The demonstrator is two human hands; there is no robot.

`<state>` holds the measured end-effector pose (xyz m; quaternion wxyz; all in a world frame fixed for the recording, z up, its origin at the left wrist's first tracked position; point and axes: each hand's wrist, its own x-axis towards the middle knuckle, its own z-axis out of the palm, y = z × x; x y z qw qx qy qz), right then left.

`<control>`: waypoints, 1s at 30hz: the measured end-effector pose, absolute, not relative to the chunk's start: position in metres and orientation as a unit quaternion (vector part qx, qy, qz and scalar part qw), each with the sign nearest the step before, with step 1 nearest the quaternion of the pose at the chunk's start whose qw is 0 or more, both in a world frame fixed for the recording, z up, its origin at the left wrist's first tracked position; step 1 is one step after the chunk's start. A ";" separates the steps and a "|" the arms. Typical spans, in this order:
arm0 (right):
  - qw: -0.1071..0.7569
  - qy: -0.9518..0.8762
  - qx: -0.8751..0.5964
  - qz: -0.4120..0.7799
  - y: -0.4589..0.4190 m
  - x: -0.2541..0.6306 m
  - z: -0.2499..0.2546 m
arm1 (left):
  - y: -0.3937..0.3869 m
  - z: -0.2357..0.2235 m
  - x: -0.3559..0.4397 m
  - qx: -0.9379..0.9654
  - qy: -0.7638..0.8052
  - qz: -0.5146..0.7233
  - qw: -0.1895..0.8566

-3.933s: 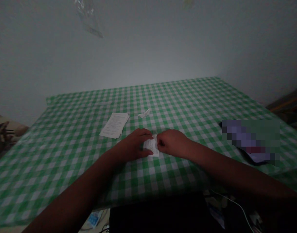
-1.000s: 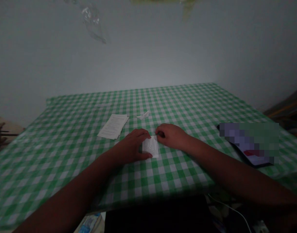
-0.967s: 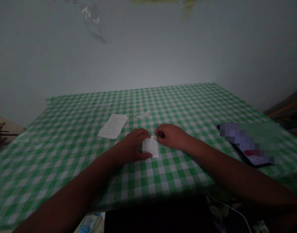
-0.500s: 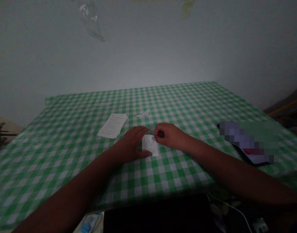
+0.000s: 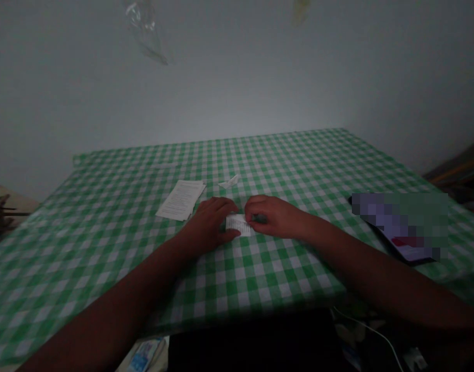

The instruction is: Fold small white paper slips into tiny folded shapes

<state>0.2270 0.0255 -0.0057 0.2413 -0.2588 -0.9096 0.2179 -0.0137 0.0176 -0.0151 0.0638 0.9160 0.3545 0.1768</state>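
A small piece of printed paper (image 5: 239,226) lies on the checked tablecloth between my hands, its near and far edges close together. My left hand (image 5: 211,222) holds its left side, with the thumb at the near edge and the fingers curved round the far edge. At the right side, my right hand (image 5: 270,216) pinches the paper between thumb and curled fingers. Beyond my left hand rests a stack of printed sheets (image 5: 181,200), slightly fanned. A small folded white paper (image 5: 229,182) sits farther back, touched by neither hand.
A green-and-white checked tablecloth (image 5: 291,160) covers the table, which meets a pale wall (image 5: 237,88). At the right lies a dark-edged phone or tablet (image 5: 411,250), partly blurred out. A white cable (image 5: 376,330) hangs below the near edge.
The paper between my hands looks shorter from front to back, its near edge now farther from me. My left thumb has moved away from me with it; my right hand has shifted little.
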 end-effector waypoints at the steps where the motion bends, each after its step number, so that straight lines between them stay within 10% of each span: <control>1: 0.237 -0.912 -0.252 0.223 0.026 0.228 -0.006 | 0.018 -0.015 -0.014 0.919 0.349 0.172 0.069; 30: 0.229 -0.886 -0.345 0.208 0.018 0.216 -0.019 | 0.018 -0.010 -0.010 0.894 0.371 0.164 0.189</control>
